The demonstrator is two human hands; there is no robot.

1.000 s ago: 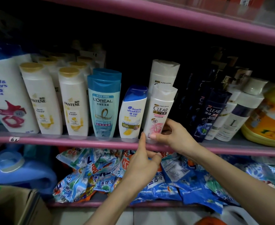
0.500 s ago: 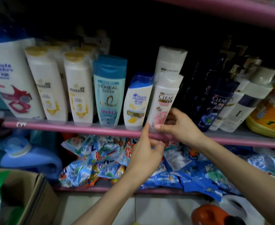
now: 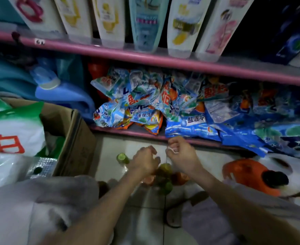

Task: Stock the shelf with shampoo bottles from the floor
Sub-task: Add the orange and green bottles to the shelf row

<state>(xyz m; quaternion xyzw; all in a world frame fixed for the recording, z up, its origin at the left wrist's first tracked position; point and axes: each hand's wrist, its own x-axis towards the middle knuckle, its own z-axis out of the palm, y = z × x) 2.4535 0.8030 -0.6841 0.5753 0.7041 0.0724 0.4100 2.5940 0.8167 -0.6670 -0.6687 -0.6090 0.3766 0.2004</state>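
Several small bottles with green point(image 3: 164, 168) and orange point(image 3: 181, 176) caps stand clustered on the tiled floor, apparently inside a clear bag point(image 3: 166, 160); another green-capped one point(image 3: 122, 157) stands just left. My right hand point(image 3: 181, 154) hovers over them and pinches a white strip of the bag's edge. My left hand point(image 3: 144, 161) is beside it, fingers curled at the bag's other side. Above, the pink-edged shelf point(image 3: 163, 59) carries a row of shampoo bottles point(image 3: 143, 23), only their lower halves in view.
A lower shelf holds piled blue detergent sachets point(image 3: 145, 106) and a blue jug point(image 3: 57, 89). An open cardboard box point(image 3: 78, 138) with a white-green detergent bag point(image 3: 13, 131) stands left. An orange-capped white jug point(image 3: 251, 174) lies right. My grey-clad knees fill the foreground.
Both hands have left the white Clear bottle on the shelf and dropped to the floor. My view has tilted down from the shelf to the bagged bottles.
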